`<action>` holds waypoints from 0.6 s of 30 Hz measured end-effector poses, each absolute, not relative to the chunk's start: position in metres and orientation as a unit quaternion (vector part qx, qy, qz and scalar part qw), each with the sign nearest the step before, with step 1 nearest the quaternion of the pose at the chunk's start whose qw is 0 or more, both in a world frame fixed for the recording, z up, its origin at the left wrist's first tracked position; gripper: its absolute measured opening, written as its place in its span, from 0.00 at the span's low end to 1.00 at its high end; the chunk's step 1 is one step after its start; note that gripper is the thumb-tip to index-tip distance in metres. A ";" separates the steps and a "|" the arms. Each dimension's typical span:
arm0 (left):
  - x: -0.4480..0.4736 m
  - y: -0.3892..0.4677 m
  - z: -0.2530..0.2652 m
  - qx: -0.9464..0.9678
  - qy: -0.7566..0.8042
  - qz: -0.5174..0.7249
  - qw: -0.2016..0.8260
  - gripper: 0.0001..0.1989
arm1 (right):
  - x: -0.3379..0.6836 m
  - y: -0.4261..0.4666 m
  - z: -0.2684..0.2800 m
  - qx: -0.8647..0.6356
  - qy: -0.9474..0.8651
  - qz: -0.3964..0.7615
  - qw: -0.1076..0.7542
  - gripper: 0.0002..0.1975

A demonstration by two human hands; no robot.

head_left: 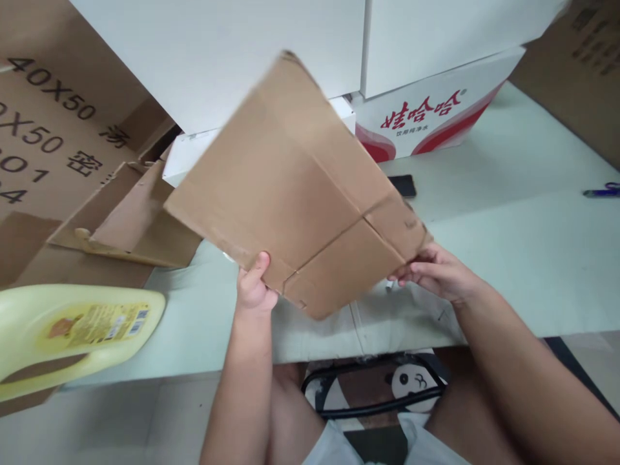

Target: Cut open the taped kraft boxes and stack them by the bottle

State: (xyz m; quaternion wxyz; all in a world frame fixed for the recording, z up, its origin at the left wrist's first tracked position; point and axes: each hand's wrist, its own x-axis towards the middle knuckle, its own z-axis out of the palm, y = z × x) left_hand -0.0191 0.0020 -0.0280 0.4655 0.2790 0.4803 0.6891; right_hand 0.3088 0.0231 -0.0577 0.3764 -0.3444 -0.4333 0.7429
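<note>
A flat, creased piece of brown cardboard [285,174] is held up at a slant over the table, between my two hands. My left hand [256,284] grips its lower left edge, thumb on the near face and the other fingers hidden behind. At the right corner, the fingers of my right hand [433,271] are closed on the cardboard's edge. The sheet has fold lines near its lower right side. Part of a dark phone [403,185] shows on the table just behind it.
Left of the table stand large printed cartons [53,123] and a small open cardboard box [140,219]. A yellow bottle [87,329] lies at the near left. White boxes [232,51] and a red-and-white carton [431,123] stand behind. Blue scissors [603,192] rest at the far right.
</note>
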 end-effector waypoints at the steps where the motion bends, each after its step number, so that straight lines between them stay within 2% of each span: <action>1: -0.017 0.003 -0.029 0.271 0.475 0.695 0.466 0.34 | 0.305 0.023 -0.056 -0.336 -0.424 0.748 0.384 0.25; 3: -0.008 0.003 -0.032 0.256 0.469 0.691 0.486 0.31 | 0.295 0.022 -0.055 -0.326 -0.411 0.749 0.405 0.35; 5: 0.006 0.001 -0.035 0.248 0.465 0.679 0.510 0.30 | 0.282 0.022 -0.057 -0.341 -0.406 0.728 0.434 0.38; 8: 0.030 -0.005 -0.036 0.246 0.458 0.669 0.532 0.31 | 0.267 0.021 -0.064 -0.379 -0.405 0.681 0.478 0.34; 13: 0.037 -0.011 -0.028 0.270 0.446 0.636 0.568 0.32 | 0.266 0.016 -0.068 -0.419 -0.360 0.709 0.438 0.31; 18: 0.000 0.001 -0.023 0.245 0.451 0.713 0.477 0.24 | 0.274 0.018 -0.068 -0.431 -0.382 0.671 0.466 0.31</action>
